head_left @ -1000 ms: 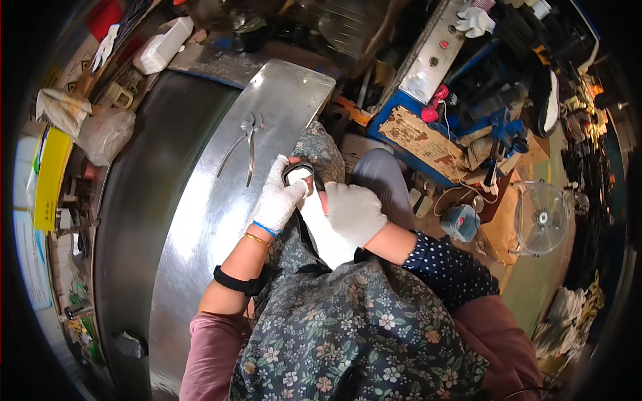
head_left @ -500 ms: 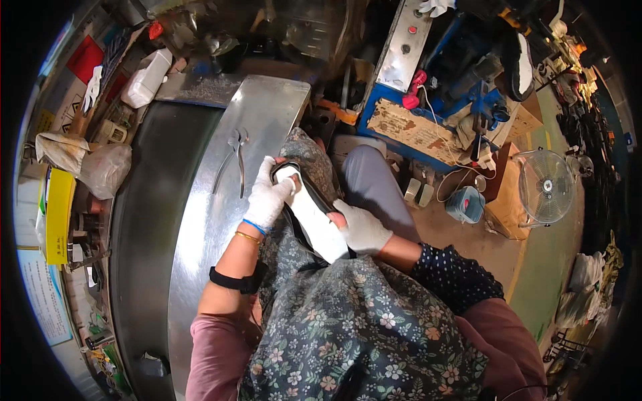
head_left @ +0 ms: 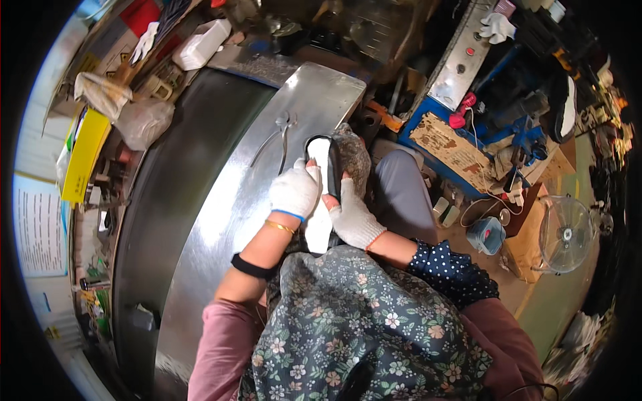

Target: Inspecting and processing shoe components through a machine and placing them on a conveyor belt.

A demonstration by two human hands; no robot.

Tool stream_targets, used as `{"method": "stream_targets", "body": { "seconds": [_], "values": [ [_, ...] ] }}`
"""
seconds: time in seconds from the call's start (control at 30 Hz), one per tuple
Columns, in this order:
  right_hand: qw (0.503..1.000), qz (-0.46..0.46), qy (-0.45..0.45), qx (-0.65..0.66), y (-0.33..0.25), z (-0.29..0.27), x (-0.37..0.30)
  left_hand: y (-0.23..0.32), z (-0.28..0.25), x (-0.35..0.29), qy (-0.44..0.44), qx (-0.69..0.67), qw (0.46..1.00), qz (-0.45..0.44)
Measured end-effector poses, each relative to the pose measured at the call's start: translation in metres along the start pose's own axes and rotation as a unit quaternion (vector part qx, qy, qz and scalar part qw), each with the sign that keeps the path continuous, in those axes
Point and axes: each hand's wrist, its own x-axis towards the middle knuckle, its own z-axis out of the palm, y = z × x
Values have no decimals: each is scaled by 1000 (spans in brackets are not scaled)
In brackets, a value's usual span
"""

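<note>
Slid lower, left hand (head_left: 294, 190) clamps the shoe's (head_left: 323, 177) left side, right hand (head_left: 356, 217) its right.

Harsh white glare washes the metal table (head_left: 214, 247) amid dim surroundings, straight edges bending toward the black rim.

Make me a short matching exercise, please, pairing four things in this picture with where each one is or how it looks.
1. Shoe
2. Pliers
3. Apron
4. Fan

A. lying on the shiny metal surface
B. round, toward the right of the picture
C. gripped by the gloved right hand
D. dark with a flower pattern

Pairs: 1-C, 2-A, 3-D, 4-B
</note>
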Motion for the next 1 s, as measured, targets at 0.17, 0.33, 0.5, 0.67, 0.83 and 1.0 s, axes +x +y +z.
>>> {"method": "stream_targets", "body": {
  "seconds": [0.17,0.33,0.5,0.67,0.83,1.0],
  "values": [
    [994,-35,70,77,20,8,1,-6,-19,-31,-166,-188,964,87],
    [980,-36,74,183,29,6,-10,13,2,-56,-44,-206,977,9],
    [945,41,13,325,10,-17,-5,24,-14,-106,-37,-582,812,-37],
    [980,-86,-130,122,-21,-81,61,-9,-54,-79,-151,-779,528,-302],
    [930,-219,182,-232,-39,-293,84,-55,-87,-92,-80,-383,910,-139],
    [691,181,429,-553,-21,-473,21,-66,-42,-121,-46,-255,966,-22]
  ]
}}
